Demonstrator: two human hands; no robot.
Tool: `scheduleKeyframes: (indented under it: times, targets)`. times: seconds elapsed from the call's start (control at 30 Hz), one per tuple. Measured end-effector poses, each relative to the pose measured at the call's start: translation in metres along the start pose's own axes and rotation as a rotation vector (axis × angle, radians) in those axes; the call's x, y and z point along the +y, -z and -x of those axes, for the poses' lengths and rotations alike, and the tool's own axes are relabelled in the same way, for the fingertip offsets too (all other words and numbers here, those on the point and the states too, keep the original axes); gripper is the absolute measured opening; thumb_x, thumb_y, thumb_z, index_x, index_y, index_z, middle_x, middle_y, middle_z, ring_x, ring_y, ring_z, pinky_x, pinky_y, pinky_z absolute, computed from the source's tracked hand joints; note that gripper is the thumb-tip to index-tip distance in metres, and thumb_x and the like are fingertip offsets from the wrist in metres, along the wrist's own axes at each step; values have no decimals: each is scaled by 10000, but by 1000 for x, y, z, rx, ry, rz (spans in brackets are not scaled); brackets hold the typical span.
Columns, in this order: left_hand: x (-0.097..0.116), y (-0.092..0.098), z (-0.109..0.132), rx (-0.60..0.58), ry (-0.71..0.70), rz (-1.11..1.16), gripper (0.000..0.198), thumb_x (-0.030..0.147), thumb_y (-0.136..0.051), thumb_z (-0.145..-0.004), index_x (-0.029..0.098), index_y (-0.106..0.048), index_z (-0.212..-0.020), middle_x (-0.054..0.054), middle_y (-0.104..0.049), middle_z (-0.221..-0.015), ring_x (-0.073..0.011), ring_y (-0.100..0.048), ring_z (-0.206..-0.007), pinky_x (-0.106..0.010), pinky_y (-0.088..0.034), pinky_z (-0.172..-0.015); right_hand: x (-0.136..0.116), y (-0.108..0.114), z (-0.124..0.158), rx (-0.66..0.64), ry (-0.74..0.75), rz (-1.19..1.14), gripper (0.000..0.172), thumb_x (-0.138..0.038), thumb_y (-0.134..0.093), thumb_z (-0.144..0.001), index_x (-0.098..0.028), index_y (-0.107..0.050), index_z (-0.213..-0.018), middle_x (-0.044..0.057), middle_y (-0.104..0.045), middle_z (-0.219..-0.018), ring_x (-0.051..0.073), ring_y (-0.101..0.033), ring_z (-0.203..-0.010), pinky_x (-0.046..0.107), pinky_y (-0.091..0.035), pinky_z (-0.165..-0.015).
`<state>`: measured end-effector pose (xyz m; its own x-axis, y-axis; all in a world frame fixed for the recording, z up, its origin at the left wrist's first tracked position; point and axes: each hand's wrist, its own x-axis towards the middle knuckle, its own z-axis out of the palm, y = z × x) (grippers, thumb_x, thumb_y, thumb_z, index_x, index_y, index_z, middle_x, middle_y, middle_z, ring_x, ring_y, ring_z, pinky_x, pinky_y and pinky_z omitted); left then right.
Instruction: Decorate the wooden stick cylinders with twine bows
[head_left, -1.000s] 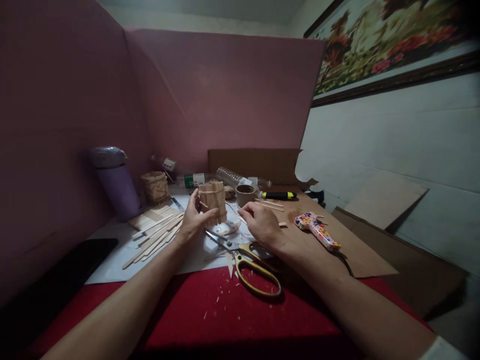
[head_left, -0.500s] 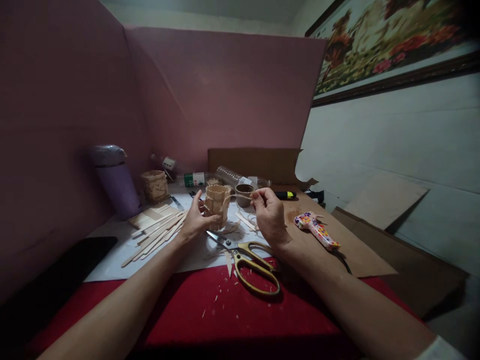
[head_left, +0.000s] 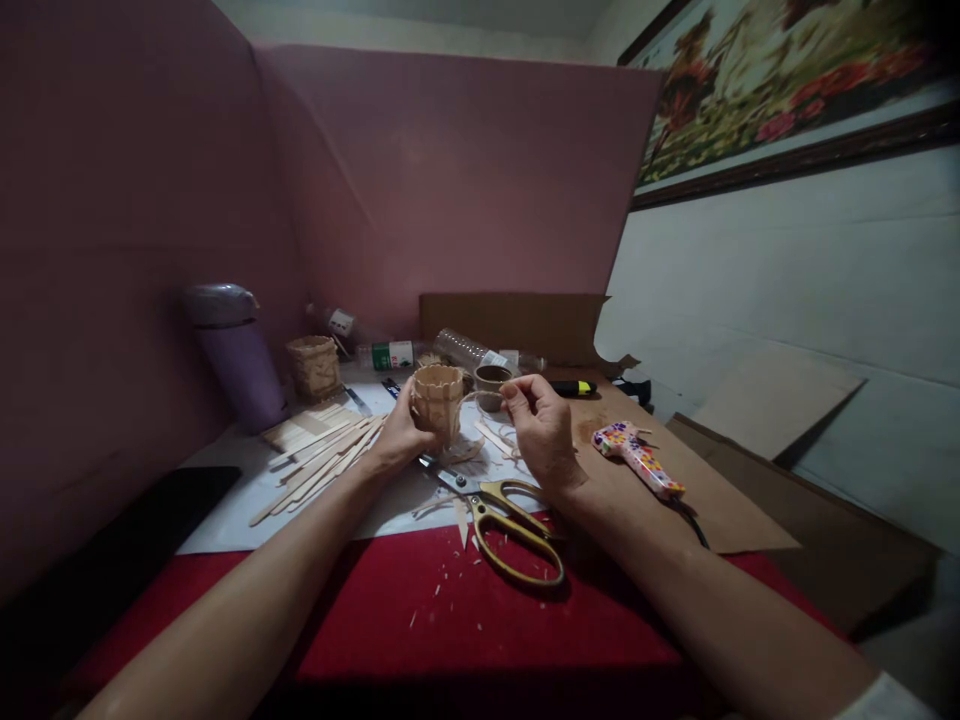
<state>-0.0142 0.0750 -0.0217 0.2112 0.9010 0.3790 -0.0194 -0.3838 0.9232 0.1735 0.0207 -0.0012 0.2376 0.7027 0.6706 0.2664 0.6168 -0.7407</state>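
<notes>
My left hand [head_left: 405, 436] is wrapped round the left side of a small tan cup [head_left: 441, 402] with a scalloped rim and a rough, wood-like wall. To its right, my right hand [head_left: 541, 432] pinches a thin strand of twine [head_left: 480, 396] between thumb and forefinger. The twine curves from those fingertips to the cup's right side. Just below the cup lie large scissors [head_left: 474, 492] with gold handles, pointing up and left. Behind the twine stands a small dark-rimmed pot [head_left: 493, 388]. The fingers behind the cup are hidden.
Wooden craft sticks [head_left: 322, 465] fan out on white paper at left, near a second tan cup [head_left: 313, 367] and a purple tumbler [head_left: 238, 360]. Plastic bottles [head_left: 465, 348] lie at the back. A flowered glue gun [head_left: 637, 460] rests on cardboard [head_left: 720, 515] at right.
My left fingers have closed further round the cup, which is turned or tilted slightly. The twine hangs in a different curve, still pinched by my right hand. The view has shifted a little.
</notes>
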Motion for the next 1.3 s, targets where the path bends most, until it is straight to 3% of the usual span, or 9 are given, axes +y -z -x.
scheduleKeyframes:
  times: [0.07,0.17,0.27,0.33,0.43,0.6,0.73,1.03,1.3]
  targets:
    - [4,5,1,30,39,-9,969,90,-752,-414,181,-444,-1329,-115,-616,-1176,-316,-592,-1069,-400,-519,-838,1,0,1,6,-6,-23,217,-380,-562,-886,-189,-567,-784,-15,-553,-657,121,-470,-589,256,-359,-556]
    - [13,14,1,264,50,-10,919,95,-676,-432,180,-464,-1322,-149,-558,-1241,-330,-539,-1127,-348,-523,-740,2,0,3,21,-3,-68,213,-383,-571,-888,-189,-572,-798,-14,-550,-671,123,-485,-611,255,-371,-571]
    - [24,19,1,511,-44,33,724,135,-621,-474,152,-538,-1193,-107,-627,-1052,-232,-597,-931,-269,-487,-641,1,-1,6,8,30,-94,206,-379,-575,-893,-190,-572,-810,-18,-539,-680,117,-468,-603,249,-364,-562]
    - [32,17,4,561,-99,58,518,173,-654,-520,136,-599,-1033,-58,-664,-855,-157,-595,-744,-236,-459,-612,0,-1,8,-15,59,-74,202,-372,-572,-899,-189,-573,-814,-20,-533,-681,113,-455,-594,247,-357,-555]
    - [45,7,13,431,-108,128,249,331,-681,-666,116,-653,-790,-36,-651,-608,-96,-506,-509,-208,-388,-493,-1,-1,10,-43,94,-2,192,-352,-563,-907,-184,-579,-815,-16,-539,-682,115,-457,-594,248,-357,-557]
    - [62,-16,34,84,-1,130,399,502,-673,-745,106,-682,-692,-40,-646,-548,-46,-375,-334,-202,-209,-340,-3,-1,13,-82,150,98,157,-305,-557,-911,-185,-590,-815,-11,-564,-680,122,-496,-603,254,-377,-583]
    - [59,-24,40,-141,151,91,340,436,-778,-663,107,-692,-690,-15,-625,-509,-23,-334,-320,-182,-185,-331,-1,-2,15,-110,169,134,133,-278,-557,-908,-190,-601,-819,-7,-582,-689,127,-512,-615,255,-378,-590]
    - [58,-23,40,-144,156,99,255,368,-648,-737,117,-669,-696,5,-582,-447,-42,-364,-301,-176,-194,-331,-2,1,11,-353,159,197,264,-338,-552,-914,-163,-691,-775,31,-644,-708,147,-562,-661,266,-394,-626]
    - [48,-37,48,-253,266,24,213,314,-557,-716,148,-616,-597,23,-517,-380,-61,-375,-302,-186,-242,-349,1,1,10,-432,51,171,469,-471,-503,-901,-183,-477,-532,-43,-376,-498,96,-345,-494,249,-266,-490]
